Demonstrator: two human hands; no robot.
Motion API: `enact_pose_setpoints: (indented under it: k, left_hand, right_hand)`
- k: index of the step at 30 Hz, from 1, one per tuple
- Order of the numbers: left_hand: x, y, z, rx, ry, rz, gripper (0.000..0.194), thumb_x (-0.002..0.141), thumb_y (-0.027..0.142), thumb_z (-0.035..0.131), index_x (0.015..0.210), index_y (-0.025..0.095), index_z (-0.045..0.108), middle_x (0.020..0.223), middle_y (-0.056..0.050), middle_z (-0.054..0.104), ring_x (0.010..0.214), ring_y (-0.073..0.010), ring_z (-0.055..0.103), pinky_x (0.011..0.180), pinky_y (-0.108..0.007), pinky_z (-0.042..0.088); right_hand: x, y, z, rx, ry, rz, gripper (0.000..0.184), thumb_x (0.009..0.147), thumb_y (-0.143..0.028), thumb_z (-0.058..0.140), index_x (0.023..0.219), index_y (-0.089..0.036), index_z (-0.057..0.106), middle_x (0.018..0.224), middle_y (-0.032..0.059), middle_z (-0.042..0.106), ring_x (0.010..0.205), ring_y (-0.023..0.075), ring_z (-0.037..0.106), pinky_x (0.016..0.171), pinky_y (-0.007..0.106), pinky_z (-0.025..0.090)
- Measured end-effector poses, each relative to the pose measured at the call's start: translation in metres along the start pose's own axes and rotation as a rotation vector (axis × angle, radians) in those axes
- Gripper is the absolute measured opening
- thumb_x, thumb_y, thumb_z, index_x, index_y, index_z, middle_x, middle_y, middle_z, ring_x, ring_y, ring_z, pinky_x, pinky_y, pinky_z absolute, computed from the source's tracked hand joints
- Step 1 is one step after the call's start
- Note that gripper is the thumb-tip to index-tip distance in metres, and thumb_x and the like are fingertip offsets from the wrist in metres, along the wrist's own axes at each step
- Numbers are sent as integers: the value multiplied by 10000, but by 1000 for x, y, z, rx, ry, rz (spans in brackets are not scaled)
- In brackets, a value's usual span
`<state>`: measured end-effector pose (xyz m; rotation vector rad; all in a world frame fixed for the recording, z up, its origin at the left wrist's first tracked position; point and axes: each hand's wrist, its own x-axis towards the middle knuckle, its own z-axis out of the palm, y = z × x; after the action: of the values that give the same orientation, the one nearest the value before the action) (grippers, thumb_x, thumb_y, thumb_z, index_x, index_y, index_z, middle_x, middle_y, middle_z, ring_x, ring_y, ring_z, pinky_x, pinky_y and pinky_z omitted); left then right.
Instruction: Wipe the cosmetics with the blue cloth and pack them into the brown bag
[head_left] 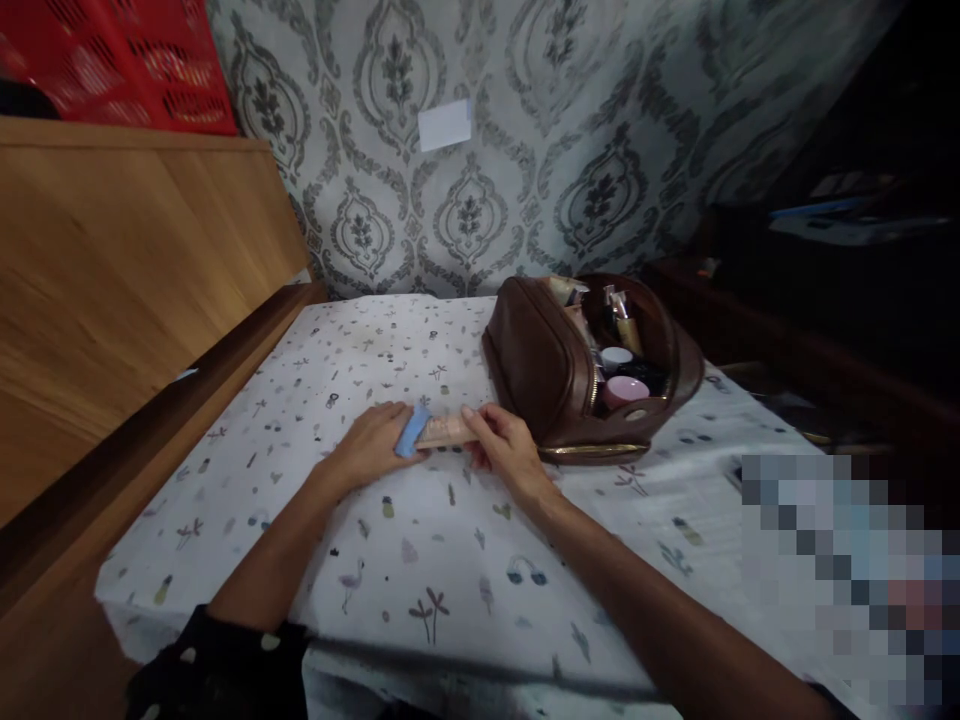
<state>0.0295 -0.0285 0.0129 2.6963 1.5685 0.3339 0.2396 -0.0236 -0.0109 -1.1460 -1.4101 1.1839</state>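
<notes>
Above the middle of the patterned white cloth, a beige cosmetic tube (444, 430) lies sideways between my two hands. My right hand (506, 447) pinches its right end between thumb and fingers. My left hand (371, 443) is closed around a light blue cloth (411, 432), which is pressed against the tube's left end. Just beyond my right hand stands a brown makeup bag (536, 360), unzipped at the top. Inside it are a pink round jar (625, 391), a white-lidded jar (616, 358) and several tubes and bottles.
The bag rests on a cloth-covered table (360, 370) against a patterned wall (469, 215). A wooden panel (135, 230) borders the left side, with a red plastic basket (180, 70) above it. Dark furniture fills the right. The lower right corner is pixelated.
</notes>
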Motion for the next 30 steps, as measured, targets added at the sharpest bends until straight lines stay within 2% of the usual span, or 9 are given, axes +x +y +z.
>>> enact_pose_setpoints:
  k: [5, 8, 10, 12, 15, 19, 21, 26, 30]
  left_hand:
    - [-6, -21, -8, -134, -32, -30, 292, 841, 466, 647, 865, 203, 521, 908, -47, 603, 853, -232, 579, 724, -335, 433]
    - [-8, -25, -9, -243, -43, -51, 296, 850, 484, 618, 854, 204, 521, 878, -33, 594, 814, -214, 568, 696, -314, 407]
    - [-10, -25, -11, -325, -52, -59, 308, 853, 500, 613, 855, 203, 531, 858, -20, 594, 772, -195, 561, 676, -297, 391]
    - [-12, -23, -15, -394, -59, -57, 333, 856, 526, 610, 830, 201, 538, 816, -6, 590, 729, -178, 552, 660, -282, 380]
    - [-15, -17, -23, -491, -85, -82, 369, 853, 556, 612, 776, 200, 549, 767, 3, 583, 694, -172, 548, 633, -265, 385]
    - [-18, -13, -33, -669, -182, -159, 336, 831, 537, 631, 791, 204, 620, 723, -18, 627, 669, -201, 586, 585, -263, 439]
    - [-17, -16, -39, -684, -165, -214, 349, 780, 562, 659, 818, 215, 678, 724, -33, 663, 676, -231, 610, 581, -287, 481]
    - [-5, -22, -63, -625, -155, -265, 419, 636, 578, 745, 917, 267, 751, 777, -29, 726, 724, -289, 655, 625, -357, 548]
    - [23, -4, -88, -607, -134, -208, 506, 653, 556, 760, 1061, 258, 731, 874, -43, 735, 772, -286, 672, 647, -340, 553]
  right_hand:
    - [-1, -3, -2, -51, -49, -46, 511, 822, -714, 557, 727, -212, 551, 523, -14, 572, 446, 126, 507, 435, 244, 383]
    - [-1, -6, -2, 29, -93, -72, 486, 816, -665, 602, 958, -200, 617, 656, -11, 604, 548, 143, 563, 448, 235, 421]
    - [-1, -8, -2, 97, -114, -77, 531, 781, -643, 655, 1076, -205, 599, 771, -2, 614, 630, 155, 609, 449, 228, 432]
    - [0, -9, -2, 131, -124, -76, 523, 751, -636, 685, 1029, -204, 588, 786, -4, 596, 643, 152, 607, 438, 219, 417]
    - [-1, -9, -2, 126, -106, -92, 450, 761, -630, 669, 871, -208, 560, 704, -21, 550, 603, 130, 547, 446, 212, 394]
    - [-5, -13, 0, 81, -59, -170, 336, 802, -524, 645, 776, -206, 540, 670, -25, 525, 627, 121, 497, 496, 206, 383]
    - [-8, -18, 1, 62, -24, -216, 274, 791, -446, 657, 752, -202, 538, 681, -28, 517, 656, 118, 492, 527, 204, 380]
    - [-20, -47, -7, 74, 50, -259, 246, 736, -379, 723, 741, -199, 555, 662, -50, 499, 627, 101, 448, 517, 201, 337]
    - [-30, -76, -34, 113, 114, -312, 231, 754, -382, 706, 767, -197, 567, 683, -41, 523, 636, 107, 473, 533, 210, 366]
